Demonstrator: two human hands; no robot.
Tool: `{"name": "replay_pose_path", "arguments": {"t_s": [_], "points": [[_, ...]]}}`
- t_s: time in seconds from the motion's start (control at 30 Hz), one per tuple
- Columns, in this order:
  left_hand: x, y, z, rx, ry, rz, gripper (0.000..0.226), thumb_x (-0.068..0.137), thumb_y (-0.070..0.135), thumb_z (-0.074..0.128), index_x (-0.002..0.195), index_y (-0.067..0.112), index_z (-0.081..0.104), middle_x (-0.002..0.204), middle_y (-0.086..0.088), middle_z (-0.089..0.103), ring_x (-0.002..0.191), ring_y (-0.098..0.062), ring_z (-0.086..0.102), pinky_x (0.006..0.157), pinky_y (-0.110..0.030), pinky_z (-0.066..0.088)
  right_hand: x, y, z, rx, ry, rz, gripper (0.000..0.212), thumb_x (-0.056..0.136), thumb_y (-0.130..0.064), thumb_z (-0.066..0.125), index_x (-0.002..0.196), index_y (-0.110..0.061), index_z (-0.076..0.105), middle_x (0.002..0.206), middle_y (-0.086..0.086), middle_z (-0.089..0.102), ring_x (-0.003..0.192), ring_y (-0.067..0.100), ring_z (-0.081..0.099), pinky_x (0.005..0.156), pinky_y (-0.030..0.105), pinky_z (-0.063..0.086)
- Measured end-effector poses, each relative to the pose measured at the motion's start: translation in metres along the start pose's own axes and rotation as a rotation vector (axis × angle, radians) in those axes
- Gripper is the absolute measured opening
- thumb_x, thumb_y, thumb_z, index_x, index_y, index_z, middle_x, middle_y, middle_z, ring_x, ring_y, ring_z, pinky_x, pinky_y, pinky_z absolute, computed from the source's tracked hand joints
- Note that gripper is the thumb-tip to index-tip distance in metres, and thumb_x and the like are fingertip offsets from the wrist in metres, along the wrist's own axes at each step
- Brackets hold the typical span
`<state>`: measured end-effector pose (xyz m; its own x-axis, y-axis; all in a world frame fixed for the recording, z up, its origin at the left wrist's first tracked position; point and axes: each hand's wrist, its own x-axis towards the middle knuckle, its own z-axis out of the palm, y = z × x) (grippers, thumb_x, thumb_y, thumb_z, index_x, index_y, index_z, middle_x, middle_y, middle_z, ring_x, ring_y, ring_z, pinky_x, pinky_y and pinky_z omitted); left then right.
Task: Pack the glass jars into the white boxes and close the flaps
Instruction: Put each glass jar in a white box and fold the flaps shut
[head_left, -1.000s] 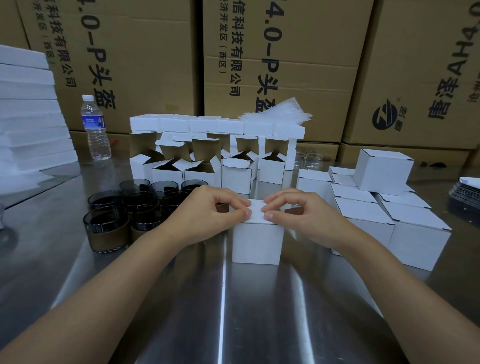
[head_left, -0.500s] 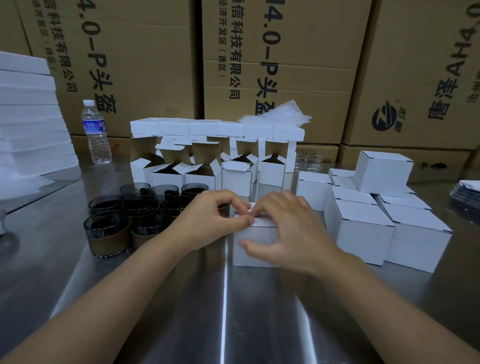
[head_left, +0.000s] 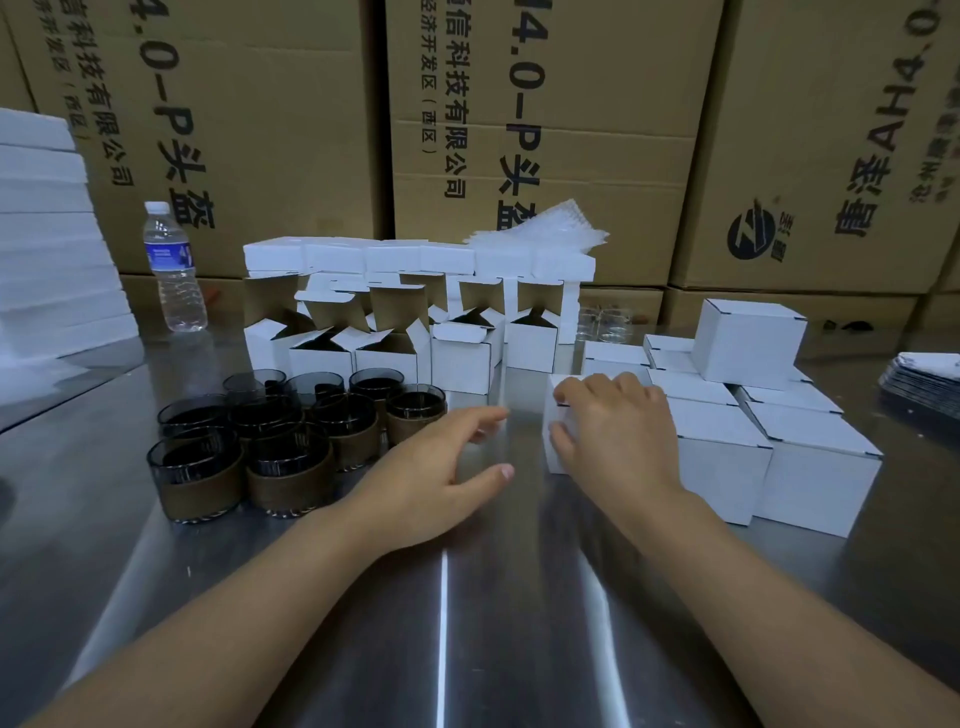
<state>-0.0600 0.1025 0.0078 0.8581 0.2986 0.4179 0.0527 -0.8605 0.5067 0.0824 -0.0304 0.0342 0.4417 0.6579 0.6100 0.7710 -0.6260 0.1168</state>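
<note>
Clamped round one closed white box (head_left: 555, 415), my right hand (head_left: 618, 431) held it; my left hand (head_left: 431, 473) hovered open near roughly nine glass jars (head_left: 288, 467).

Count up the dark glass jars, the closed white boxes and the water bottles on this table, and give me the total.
Dark glass jars with brown bands: 9
Closed white cardboard boxes: 8, including the one the right hand grips
Clear plastic water bottle: 1
Total: 18, though overlapping jars make that count approximate

Dim light, glare streaks, wide-angle distortion
</note>
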Motion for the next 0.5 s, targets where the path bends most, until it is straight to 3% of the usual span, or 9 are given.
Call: {"name": "replay_pose_path", "arguments": {"t_s": [0.2,0.3,0.5], "points": [[-0.003,0.001,0.0,0.092,-0.081,0.038,0.053,0.09,0.045,0.056,0.139,0.043,0.037,0.117,0.029,0.046,0.108,0.019,0.041,0.082,-0.003,0.034,0.006,0.0,0.011,-0.094,0.002,0.054,0.027,0.081,-0.009,0.06,0.108,-0.011,0.066,0.098,0.013,0.063,0.083,0.035,0.061,0.076,0.036,0.044],[-0.002,0.002,0.001,0.115,-0.085,0.049,0.053,0.09,0.043,0.057,0.14,0.041,0.037,0.125,0.024,0.049,0.113,0.014,0.041,0.081,0.001,0.032,0.007,-0.004,0.018,-0.135,-0.039,0.037,0.033,0.09,-0.02,0.043,0.119,-0.014,0.057,0.111,0.008,0.06,0.1,0.031,0.056,0.089,0.038,0.036],[-0.002,0.001,0.002,0.127,-0.115,0.044,0.055,0.09,0.045,0.057,0.141,0.044,0.034,0.13,0.023,0.049,0.114,0.012,0.043,0.086,-0.005,0.034,0.009,-0.01,0.025,-0.17,-0.088,0.058,0.037,0.092,-0.03,0.039,0.119,-0.007,0.048,0.116,0.008,0.056,0.103,0.028,0.054,0.09,0.038,0.034]]}}
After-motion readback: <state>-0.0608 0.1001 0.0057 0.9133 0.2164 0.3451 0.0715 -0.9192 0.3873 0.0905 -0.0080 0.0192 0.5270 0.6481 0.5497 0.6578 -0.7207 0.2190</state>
